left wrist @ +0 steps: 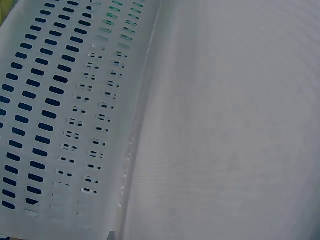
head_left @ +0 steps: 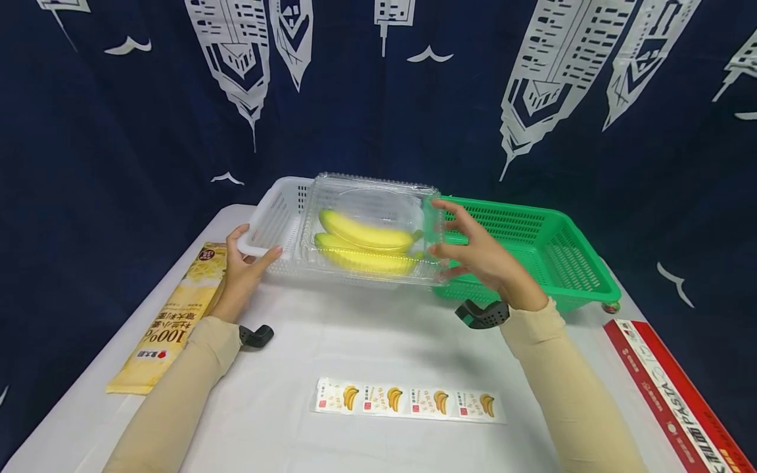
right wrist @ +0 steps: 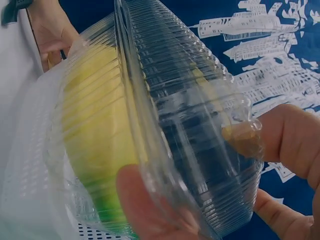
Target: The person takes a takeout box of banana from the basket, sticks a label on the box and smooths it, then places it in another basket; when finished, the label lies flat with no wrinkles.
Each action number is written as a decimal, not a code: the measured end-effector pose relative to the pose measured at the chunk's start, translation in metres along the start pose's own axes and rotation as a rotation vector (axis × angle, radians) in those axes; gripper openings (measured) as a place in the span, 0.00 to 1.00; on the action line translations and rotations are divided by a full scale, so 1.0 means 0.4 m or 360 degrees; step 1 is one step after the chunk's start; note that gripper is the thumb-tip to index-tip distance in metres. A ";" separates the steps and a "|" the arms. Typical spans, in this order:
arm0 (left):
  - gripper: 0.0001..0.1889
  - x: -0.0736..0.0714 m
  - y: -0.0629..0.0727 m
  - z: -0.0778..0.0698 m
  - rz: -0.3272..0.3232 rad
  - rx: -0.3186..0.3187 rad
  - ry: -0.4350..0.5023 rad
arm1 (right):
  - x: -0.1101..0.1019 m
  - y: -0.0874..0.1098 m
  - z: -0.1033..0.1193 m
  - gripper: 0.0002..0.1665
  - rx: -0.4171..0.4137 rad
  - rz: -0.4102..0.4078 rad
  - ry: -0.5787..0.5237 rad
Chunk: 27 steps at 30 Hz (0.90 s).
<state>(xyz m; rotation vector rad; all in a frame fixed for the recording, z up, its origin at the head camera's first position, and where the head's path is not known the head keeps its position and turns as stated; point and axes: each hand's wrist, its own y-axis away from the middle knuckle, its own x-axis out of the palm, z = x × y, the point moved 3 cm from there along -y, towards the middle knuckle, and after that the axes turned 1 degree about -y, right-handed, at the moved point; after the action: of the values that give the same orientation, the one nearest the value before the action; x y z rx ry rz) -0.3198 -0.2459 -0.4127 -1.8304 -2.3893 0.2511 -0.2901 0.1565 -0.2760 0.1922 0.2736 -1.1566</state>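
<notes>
R hand (head_left: 481, 253) has its thumb & fingers on the R end of a clear plastic container (head_left: 378, 203), pinching it btwn them; two bananas (head_left: 367, 230), yellow w/ some green, lie inside. Container is over the R part of a white basket (head_left: 278, 217), its R end up against/over the L side of a green basket (head_left: 579, 263) in head view; can't tell if its base touches either. L hand (head_left: 245, 266) is at the white basket's near L corner, grip pinching the rim btwn thumb & fingers; L wrist cam shows only basket wall & white surface (head_left: 355, 341). Strip of banana labels (head_left: 408, 401) lies flat in front, btwn the arms. Yellow pasta bag (head_left: 177, 309) is by L forearm, red pasta box (head_left: 674, 387) far R. Behind: navy curtain (head_left: 355, 118) w/ white bldg prints.
</notes>
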 end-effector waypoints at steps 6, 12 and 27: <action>0.46 -0.001 0.007 0.005 0.0008 -0.0030 -0.0035 | -0.008 0.076 -0.023 0.52 -0.0045 0.0011 -0.0003; 0.46 -0.002 0.012 0.003 0.0011 -0.0040 -0.0044 | -0.009 0.150 -0.052 0.52 -0.0071 0.0002 -0.0015; 0.47 -0.001 0.000 0.007 0.0032 -0.0105 -0.0031 | -0.019 0.320 -0.143 0.53 -0.0009 0.0132 -0.0096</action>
<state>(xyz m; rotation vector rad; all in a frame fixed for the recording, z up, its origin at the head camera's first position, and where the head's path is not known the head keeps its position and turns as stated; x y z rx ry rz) -0.3204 -0.2463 -0.4154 -1.8898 -2.4209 0.1953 -0.1818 0.2298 -0.3266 0.1621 0.2136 -1.0773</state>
